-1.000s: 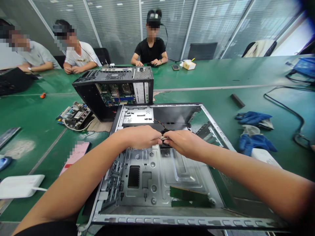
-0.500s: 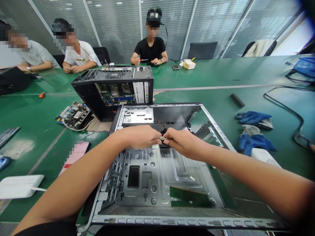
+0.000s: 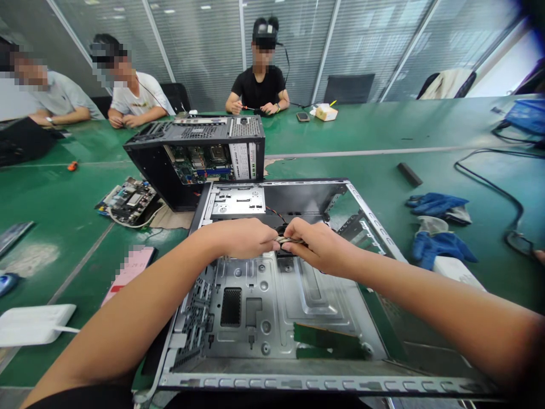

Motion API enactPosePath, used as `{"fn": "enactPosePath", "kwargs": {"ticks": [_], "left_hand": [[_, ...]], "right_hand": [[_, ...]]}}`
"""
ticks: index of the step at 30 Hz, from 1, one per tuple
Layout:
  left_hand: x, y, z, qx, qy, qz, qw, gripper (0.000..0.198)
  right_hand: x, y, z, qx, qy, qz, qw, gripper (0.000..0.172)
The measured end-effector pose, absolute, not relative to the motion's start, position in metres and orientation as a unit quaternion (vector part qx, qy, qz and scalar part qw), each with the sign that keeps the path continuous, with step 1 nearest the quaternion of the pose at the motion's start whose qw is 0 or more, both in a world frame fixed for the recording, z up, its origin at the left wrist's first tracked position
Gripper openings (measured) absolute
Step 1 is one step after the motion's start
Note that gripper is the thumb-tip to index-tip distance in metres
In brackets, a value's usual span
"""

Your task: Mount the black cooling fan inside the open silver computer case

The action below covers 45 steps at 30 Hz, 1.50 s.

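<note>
An open metal computer case (image 3: 264, 295) lies on its side in front of me. Over its far half, my left hand (image 3: 249, 237) and my right hand (image 3: 319, 245) meet, both closed. A thin light-coloured cable bundle (image 3: 283, 240) runs between their fingertips, each hand pinching it. Just under the fingers is a dark part, mostly hidden. Thin dark and orange wires (image 3: 276, 213) lead from there toward the silver drive cage (image 3: 239, 200). Low in the case shows a green strip (image 3: 327, 336), whose kind I cannot make out.
A second computer tower (image 3: 170, 165) stands behind the case, a loose motherboard (image 3: 130, 200) left of it. Blue gloves (image 3: 445, 244), a white box (image 3: 457, 272) and a black cable (image 3: 489, 182) lie right. A white adapter (image 3: 36, 325) is at left. Several people sit across the green table (image 3: 361, 133).
My right hand's fingers have shifted slightly on the cable bundle, and more of it shows between the thumb and forefinger. My left hand has barely moved.
</note>
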State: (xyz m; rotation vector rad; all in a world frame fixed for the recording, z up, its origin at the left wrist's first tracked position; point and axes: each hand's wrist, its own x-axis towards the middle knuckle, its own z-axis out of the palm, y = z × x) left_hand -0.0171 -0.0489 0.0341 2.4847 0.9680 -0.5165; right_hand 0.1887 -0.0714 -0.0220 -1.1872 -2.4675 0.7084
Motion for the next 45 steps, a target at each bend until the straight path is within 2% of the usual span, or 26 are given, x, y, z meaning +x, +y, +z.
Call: {"fn": "enactPosePath", "kwargs": {"ticks": [17,24,32,45], "left_hand": [[-0.0172,-0.0491,0.0373,0.897,0.344,-0.184,0.209,0.043],[-0.0166,-0.0488,0.0368,0.897,0.347,-0.179,0.207,0.044],[-0.0155,-0.0494,0.0377,0.894,0.337,-0.187,0.227,0.051],[-0.0142,-0.0495,0.0390,0.910,0.329,-0.167,0.186,0.036]], "right_hand": [[0.1879,-0.0721,-0.0182,-0.412,-0.844,0.303,0.158,0.014],[0.1898,-0.0710,-0.0205,-0.406,-0.860,0.263,0.163,0.018],[0.1868,-0.0729,-0.0133,-0.406,-0.869,0.254,0.127,0.023],[0.1883,-0.0712,-0.0137,-0.408,-0.838,0.337,0.134,0.020]]}}
